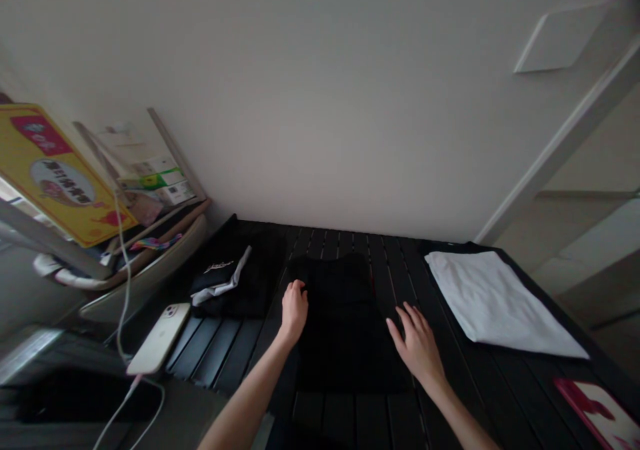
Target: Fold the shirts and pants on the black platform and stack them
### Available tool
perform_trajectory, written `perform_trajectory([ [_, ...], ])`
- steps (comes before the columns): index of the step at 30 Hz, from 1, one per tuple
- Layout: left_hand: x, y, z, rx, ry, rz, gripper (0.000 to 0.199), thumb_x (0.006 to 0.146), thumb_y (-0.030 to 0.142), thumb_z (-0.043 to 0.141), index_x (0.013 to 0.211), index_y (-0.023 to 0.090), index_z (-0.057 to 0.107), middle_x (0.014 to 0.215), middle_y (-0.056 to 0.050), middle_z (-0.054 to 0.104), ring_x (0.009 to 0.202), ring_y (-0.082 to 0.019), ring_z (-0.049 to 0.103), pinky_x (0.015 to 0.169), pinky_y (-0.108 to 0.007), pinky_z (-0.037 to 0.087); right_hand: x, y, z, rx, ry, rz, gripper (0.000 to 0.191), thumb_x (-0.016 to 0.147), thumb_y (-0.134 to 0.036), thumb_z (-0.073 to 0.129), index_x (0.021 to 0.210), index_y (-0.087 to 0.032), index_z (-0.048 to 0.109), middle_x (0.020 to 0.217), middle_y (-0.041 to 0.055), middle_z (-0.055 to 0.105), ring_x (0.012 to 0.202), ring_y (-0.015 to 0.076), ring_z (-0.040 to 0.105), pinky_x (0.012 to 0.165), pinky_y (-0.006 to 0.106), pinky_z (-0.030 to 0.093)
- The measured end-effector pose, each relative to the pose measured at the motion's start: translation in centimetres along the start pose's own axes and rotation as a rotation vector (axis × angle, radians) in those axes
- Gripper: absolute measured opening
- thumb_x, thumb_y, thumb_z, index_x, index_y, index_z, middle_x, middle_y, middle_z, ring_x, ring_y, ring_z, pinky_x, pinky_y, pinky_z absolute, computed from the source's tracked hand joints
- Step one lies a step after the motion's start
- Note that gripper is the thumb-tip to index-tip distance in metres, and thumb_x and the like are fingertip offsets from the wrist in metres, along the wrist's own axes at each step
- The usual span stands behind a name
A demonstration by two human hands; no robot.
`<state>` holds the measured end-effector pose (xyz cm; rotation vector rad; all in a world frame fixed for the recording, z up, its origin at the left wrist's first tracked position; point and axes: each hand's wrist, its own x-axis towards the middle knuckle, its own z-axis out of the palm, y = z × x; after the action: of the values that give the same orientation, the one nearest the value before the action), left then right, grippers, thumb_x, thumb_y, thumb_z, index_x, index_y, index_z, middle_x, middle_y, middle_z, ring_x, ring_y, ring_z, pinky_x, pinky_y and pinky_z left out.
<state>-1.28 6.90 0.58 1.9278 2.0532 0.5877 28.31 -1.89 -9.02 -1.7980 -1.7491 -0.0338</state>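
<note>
A dark black shirt lies flat and narrow on the black slatted table, its outline hard to make out against the slats. At the shirt's upper left edge is my left hand, fingers curled together on the cloth. My right hand hovers or rests just off the right edge, its fingers spread and holding nothing. To the right lies a flat white cloth on top of a dark one. A folded black garment with white lettering and a grey strip sits on the left.
A white phone with a cable lies at the table's left edge. A red-edged item sits at the lower right. Behind the table stands a pale wall. On the left, a shelf-like holder carries a yellow package and boxes.
</note>
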Motion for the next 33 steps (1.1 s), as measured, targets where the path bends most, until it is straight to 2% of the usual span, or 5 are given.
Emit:
perform_trajectory([
  [8,-4.4,6.5,-3.0,-0.482,0.144,0.377,0.024,0.095,0.027,0.043,0.097,0.021,0.066,0.099,-0.006,0.065,0.095,-0.018,0.061,0.087,-0.029,0.048,0.8,-3.8,-3.7,0.438,0.055,0.186,0.046,0.091,-0.052,0.041,0.117,-0.018,0.056,0.127,0.0140,0.056,0.123,0.0272,0.049,0.107,0.048,0.035],
  [13,-10.4,9.1,0.3,-0.504,-0.328,0.759,0.029,0.093,0.016,0.043,0.106,0.024,0.068,0.107,-0.007,0.068,0.102,-0.019,0.061,0.092,-0.031,0.047,2.0,-8.3,-5.3,0.706,-0.192,0.374,0.054,0.087,-0.048,0.044,0.134,-0.022,0.041,0.133,0.0106,0.054,0.124,0.0240,0.051,0.103,0.040,0.042],
  [18,-14.4,7.9,2.4,-0.447,-0.649,0.925,0.019,0.082,0.014,0.060,0.094,0.025,0.070,0.123,-0.005,0.064,0.127,-0.028,0.048,0.108,-0.047,0.034,0.8,-4.7,-2.4,0.559,-0.232,0.434,0.072,0.068,-0.038,0.055,0.134,-0.011,0.040,0.130,0.0204,0.055,0.123,0.0316,0.052,0.103,0.047,0.040],
  [26,-7.5,5.7,-1.4,-0.411,-0.261,0.449,0.036,0.088,0.010,0.043,0.119,0.019,0.060,0.126,-0.009,0.060,0.120,-0.021,0.054,0.103,-0.038,0.042,-2.1,0.7,-1.1,0.589,-0.252,0.420,0.063,0.066,-0.030,0.045,0.125,-0.007,0.053,0.126,0.0190,0.060,0.122,0.0263,0.054,0.108,0.041,0.037],
  [33,-2.7,2.3,1.9,0.161,-0.358,0.614,0.060,0.078,0.015,0.060,0.134,0.029,0.047,0.157,-0.001,0.020,0.145,-0.033,0.000,0.113,-0.062,0.012,-0.6,0.9,-3.7,0.496,-0.364,0.352,0.061,0.065,-0.025,0.044,0.121,-0.008,0.060,0.122,0.0146,0.064,0.119,0.0238,0.057,0.108,0.037,0.037],
])
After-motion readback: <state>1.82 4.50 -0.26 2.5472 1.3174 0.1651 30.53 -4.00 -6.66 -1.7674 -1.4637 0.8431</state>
